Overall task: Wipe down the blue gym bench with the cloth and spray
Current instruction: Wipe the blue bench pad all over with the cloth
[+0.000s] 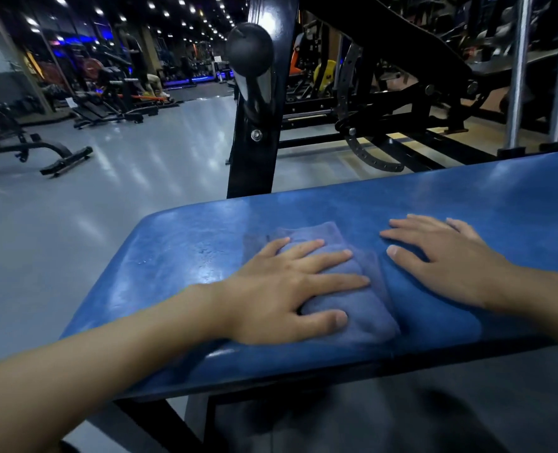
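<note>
Blue folded cloth (365,308) is lying under the left hand (280,289), which is pressing it down open and flat; right hand (450,256) is resting flat, released, just beside it. Both are sitting on the blue padded surface (189,240), black post (254,158) standing behind.

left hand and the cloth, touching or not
Touching. The head view shows the left hand lying flat on the folded cloth, fingers spread across it, pressing it onto the blue bench.
</note>
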